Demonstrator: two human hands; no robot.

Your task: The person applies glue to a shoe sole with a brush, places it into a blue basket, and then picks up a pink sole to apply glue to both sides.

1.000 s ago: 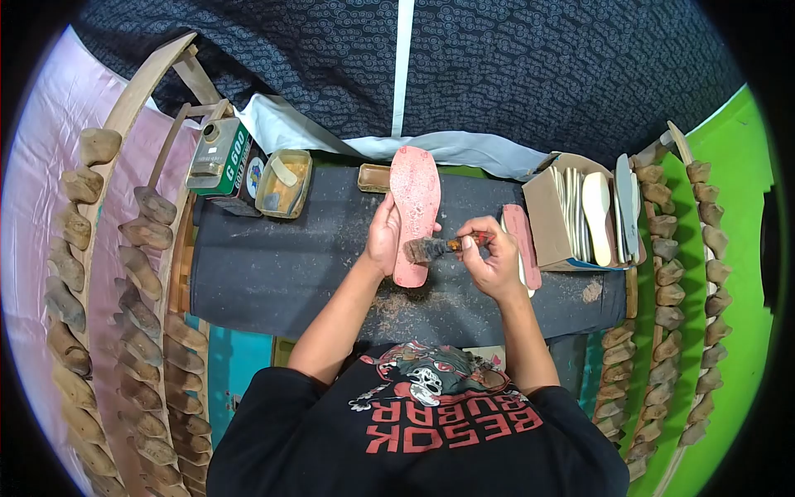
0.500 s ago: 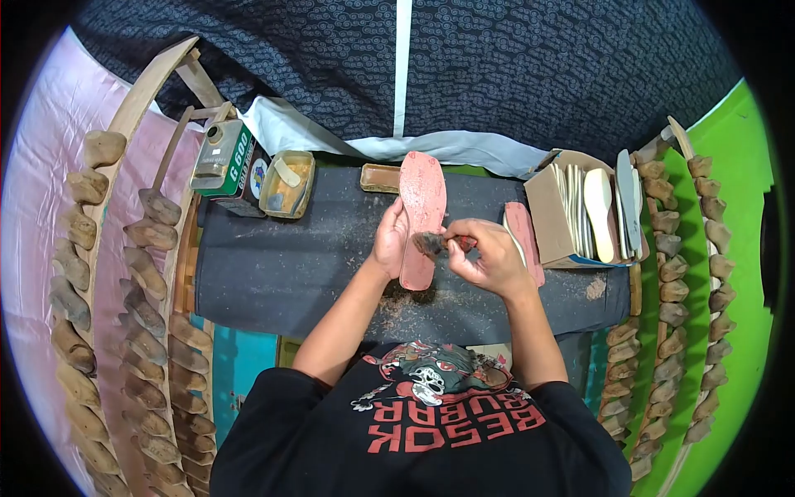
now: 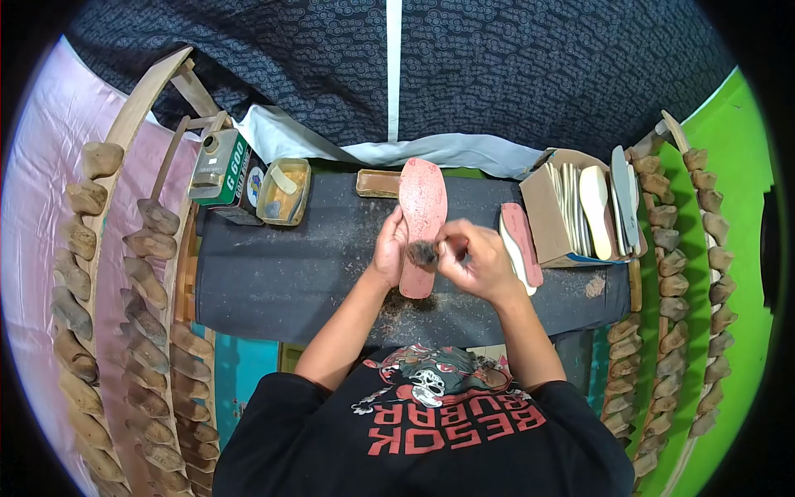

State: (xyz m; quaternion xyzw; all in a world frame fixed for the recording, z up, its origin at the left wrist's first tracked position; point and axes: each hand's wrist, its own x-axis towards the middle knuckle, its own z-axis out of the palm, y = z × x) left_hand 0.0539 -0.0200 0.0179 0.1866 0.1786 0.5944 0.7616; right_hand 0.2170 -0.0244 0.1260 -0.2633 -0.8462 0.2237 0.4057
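Fingers of the left hand (image 3: 389, 248) grip a pink sole (image 3: 423, 199) — the right hand (image 3: 474, 258) pinches a dark brush (image 3: 422, 253). Bristles meet the sole.

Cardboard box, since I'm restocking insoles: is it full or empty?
Not empty: pale insoles stand close together in the cardboard box, beside a grey piece. Whether more would fit, I cannot tell.

Your table (image 3: 257, 290) wore a dark cloth scattered with crumbs (image 3: 595, 287). At its far left you had a metal can (image 3: 217, 178) beside a shallow tub (image 3: 283, 192); a small brown tray (image 3: 379, 183) lay farther right. A pink sole (image 3: 521, 240) partly covered a white one (image 3: 515, 258) near your cardboard box (image 3: 553, 217).
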